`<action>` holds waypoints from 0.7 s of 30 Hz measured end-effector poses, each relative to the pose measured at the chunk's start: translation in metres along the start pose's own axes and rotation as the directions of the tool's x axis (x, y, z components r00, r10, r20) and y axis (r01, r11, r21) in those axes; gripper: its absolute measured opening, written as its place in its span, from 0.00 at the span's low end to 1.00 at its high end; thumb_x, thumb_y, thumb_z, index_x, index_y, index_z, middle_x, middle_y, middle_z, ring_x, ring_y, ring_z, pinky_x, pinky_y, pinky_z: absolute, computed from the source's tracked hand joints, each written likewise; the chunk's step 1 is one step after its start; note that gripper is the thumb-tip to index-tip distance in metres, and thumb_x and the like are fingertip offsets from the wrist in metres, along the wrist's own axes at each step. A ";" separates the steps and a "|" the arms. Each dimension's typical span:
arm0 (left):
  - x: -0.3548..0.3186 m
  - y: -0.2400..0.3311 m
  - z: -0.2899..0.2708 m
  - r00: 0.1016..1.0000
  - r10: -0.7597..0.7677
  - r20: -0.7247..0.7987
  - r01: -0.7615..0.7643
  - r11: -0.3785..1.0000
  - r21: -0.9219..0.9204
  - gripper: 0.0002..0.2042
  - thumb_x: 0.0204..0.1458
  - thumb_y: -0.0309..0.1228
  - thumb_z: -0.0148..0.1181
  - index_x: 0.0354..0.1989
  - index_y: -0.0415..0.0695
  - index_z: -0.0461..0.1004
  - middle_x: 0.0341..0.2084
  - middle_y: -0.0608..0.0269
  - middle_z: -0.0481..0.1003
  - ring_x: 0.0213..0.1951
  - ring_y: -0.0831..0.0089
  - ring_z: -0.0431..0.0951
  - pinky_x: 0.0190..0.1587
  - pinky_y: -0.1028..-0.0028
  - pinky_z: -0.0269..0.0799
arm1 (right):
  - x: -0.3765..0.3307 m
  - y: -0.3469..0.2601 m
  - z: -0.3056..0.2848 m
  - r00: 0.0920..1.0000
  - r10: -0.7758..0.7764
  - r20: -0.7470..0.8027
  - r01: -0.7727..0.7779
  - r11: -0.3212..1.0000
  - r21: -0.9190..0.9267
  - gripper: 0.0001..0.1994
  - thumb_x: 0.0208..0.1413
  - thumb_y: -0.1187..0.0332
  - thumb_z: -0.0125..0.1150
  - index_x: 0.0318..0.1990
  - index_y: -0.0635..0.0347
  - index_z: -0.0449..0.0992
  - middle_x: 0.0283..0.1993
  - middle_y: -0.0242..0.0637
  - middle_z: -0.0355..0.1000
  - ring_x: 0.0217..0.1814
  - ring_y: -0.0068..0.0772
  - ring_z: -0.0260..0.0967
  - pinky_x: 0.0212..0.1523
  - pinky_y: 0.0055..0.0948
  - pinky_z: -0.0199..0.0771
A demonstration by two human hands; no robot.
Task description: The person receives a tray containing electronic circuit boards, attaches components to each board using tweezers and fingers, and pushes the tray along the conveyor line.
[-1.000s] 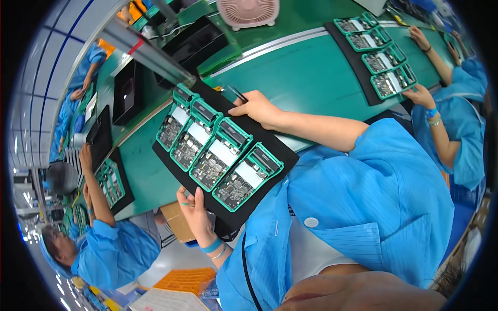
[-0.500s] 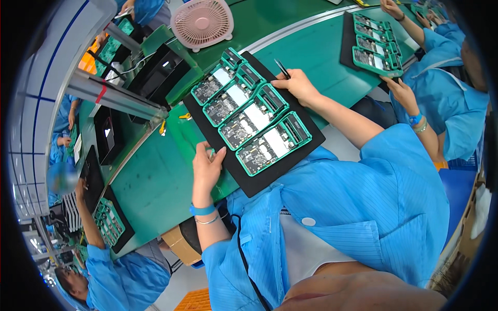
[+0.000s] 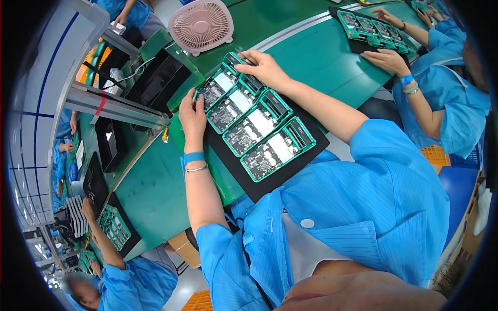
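Note:
Several green frames holding circuit boards and silver plates (image 3: 259, 120) stand in a slanting row on a black mat (image 3: 244, 182) before me. My left hand (image 3: 193, 118) closes on the left end of the farthest frame (image 3: 213, 89), thumb and fingers bent at its edge. At the same frame's right end, my right hand (image 3: 263, 69) has its thumb over the top and its fingers around the far side. Whether the right hand still has the thin black tool in it cannot be seen. The nearer frames lie untouched on the mat.
A pink fan (image 3: 201, 26) stands beyond the row on the green bench (image 3: 150, 193). Left of it are a dark box (image 3: 158, 78) and a metal post (image 3: 116, 103). Co-workers sit on both sides; one's hand (image 3: 386, 61) is by another row of frames (image 3: 371, 30).
My left hand has moved up and away from the mat's near-left side to the farthest frame. My right hand has shifted left onto that frame; the black tool it held no longer shows.

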State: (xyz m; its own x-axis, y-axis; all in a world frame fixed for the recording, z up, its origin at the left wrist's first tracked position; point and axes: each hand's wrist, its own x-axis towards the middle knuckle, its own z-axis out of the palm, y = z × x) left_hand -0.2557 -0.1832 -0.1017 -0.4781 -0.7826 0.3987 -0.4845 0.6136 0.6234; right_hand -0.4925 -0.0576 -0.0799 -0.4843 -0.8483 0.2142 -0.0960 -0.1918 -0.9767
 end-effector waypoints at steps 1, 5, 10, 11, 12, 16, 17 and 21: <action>0.000 0.003 0.002 1.000 0.000 0.009 0.000 1.000 -0.005 0.16 0.60 0.32 0.62 0.55 0.40 0.76 0.39 0.51 0.77 0.34 0.62 0.76 0.42 0.66 0.73 | -0.003 -0.001 -0.003 0.999 0.012 0.032 -0.011 1.000 -0.020 0.26 0.55 0.64 0.71 0.58 0.71 0.72 0.44 0.39 0.78 0.46 0.24 0.74 0.48 0.27 0.75; 0.001 0.009 0.000 0.999 -0.027 0.023 0.029 0.997 -0.065 0.15 0.60 0.31 0.61 0.54 0.40 0.76 0.39 0.52 0.77 0.34 0.63 0.75 0.39 0.67 0.71 | -0.003 0.003 -0.006 0.999 -0.026 0.032 0.027 0.999 -0.021 0.26 0.56 0.66 0.70 0.59 0.70 0.72 0.42 0.37 0.78 0.41 0.22 0.74 0.44 0.26 0.75; 0.004 0.015 -0.004 0.998 -0.040 0.048 0.036 0.997 0.073 0.14 0.61 0.31 0.61 0.53 0.40 0.77 0.38 0.53 0.75 0.36 0.60 0.75 0.40 0.65 0.72 | -0.004 -0.014 -0.013 0.994 0.055 0.096 -0.038 0.985 -0.166 0.22 0.59 0.62 0.67 0.56 0.67 0.74 0.38 0.36 0.78 0.36 0.22 0.73 0.37 0.27 0.73; 0.003 0.006 -0.003 0.998 -0.046 0.043 0.043 0.996 0.075 0.14 0.61 0.31 0.61 0.53 0.40 0.77 0.38 0.53 0.75 0.36 0.60 0.75 0.40 0.65 0.72 | -0.004 -0.024 -0.010 0.989 0.120 0.091 -0.090 0.957 -0.275 0.19 0.61 0.60 0.64 0.52 0.65 0.77 0.37 0.36 0.78 0.35 0.26 0.75 0.38 0.29 0.73; 0.002 -0.006 0.000 0.995 0.088 -0.045 -0.082 0.989 0.122 0.14 0.61 0.30 0.60 0.53 0.41 0.77 0.38 0.53 0.74 0.37 0.58 0.76 0.41 0.64 0.72 | 0.001 -0.024 -0.010 0.988 0.121 0.100 -0.089 0.957 -0.276 0.19 0.61 0.60 0.64 0.52 0.65 0.77 0.37 0.36 0.78 0.35 0.26 0.75 0.38 0.29 0.73; 0.004 -0.005 0.001 0.966 0.241 -0.091 -0.219 0.955 0.198 0.12 0.61 0.25 0.57 0.52 0.42 0.78 0.40 0.53 0.73 0.40 0.55 0.76 0.44 0.61 0.73 | 0.032 -0.026 -0.016 0.901 -0.378 0.214 0.420 0.632 -0.651 0.12 0.65 0.61 0.58 0.43 0.59 0.79 0.37 0.38 0.73 0.37 0.41 0.73 0.39 0.37 0.73; 0.004 -0.004 0.000 0.966 0.242 -0.093 -0.220 0.955 0.199 0.12 0.61 0.25 0.57 0.52 0.42 0.78 0.40 0.53 0.73 0.40 0.55 0.76 0.44 0.61 0.73 | 0.037 -0.030 -0.012 0.832 -0.482 0.274 0.538 0.581 -0.611 0.11 0.65 0.61 0.57 0.41 0.58 0.79 0.36 0.39 0.72 0.38 0.45 0.73 0.39 0.39 0.73; 0.004 0.001 -0.003 0.978 0.196 -0.069 -0.179 0.965 0.193 0.13 0.57 0.22 0.60 0.49 0.45 0.81 0.36 0.55 0.74 0.39 0.57 0.76 0.45 0.61 0.72 | 0.055 -0.032 0.002 0.725 -0.486 0.488 0.678 0.381 -0.629 0.08 0.61 0.61 0.61 0.37 0.56 0.79 0.34 0.36 0.70 0.38 0.42 0.74 0.38 0.40 0.73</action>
State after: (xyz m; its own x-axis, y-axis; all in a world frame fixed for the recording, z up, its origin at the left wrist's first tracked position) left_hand -0.2564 -0.1860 -0.0974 -0.5116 -0.6527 0.5588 -0.5230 0.7525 0.4001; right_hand -0.5142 -0.0998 -0.0371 0.1202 -0.7630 0.6351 -0.9117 -0.3380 -0.2336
